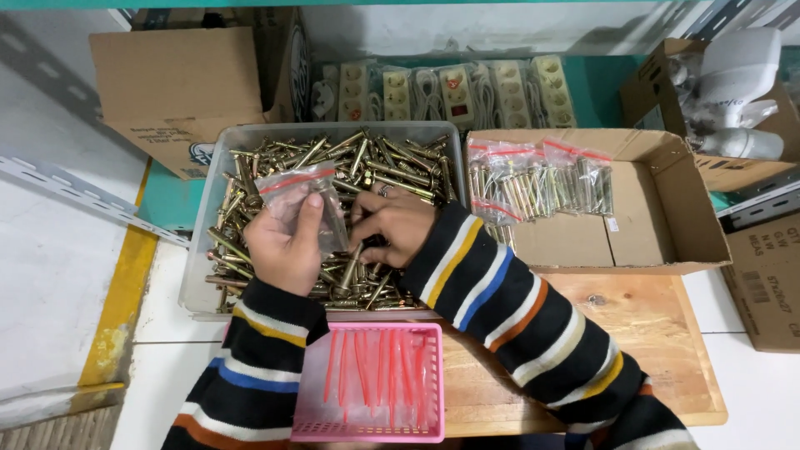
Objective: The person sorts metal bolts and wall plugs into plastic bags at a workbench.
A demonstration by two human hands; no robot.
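Hardware stockroom: bin of brass bolts (333, 217), cartons (658, 225), power strips (450, 93).

You have one view only, from the camera on your head, tilted steeply down over the work surface. It faces forward and down, so your own striped sleeves enter from the bottom edge and the wall with the cardboard box (179, 87) closes the top. It sits close: the grey tray of bolts (200, 250) fills the centre (the pink basket (367, 432) is nearest you). No second view overlaps it.
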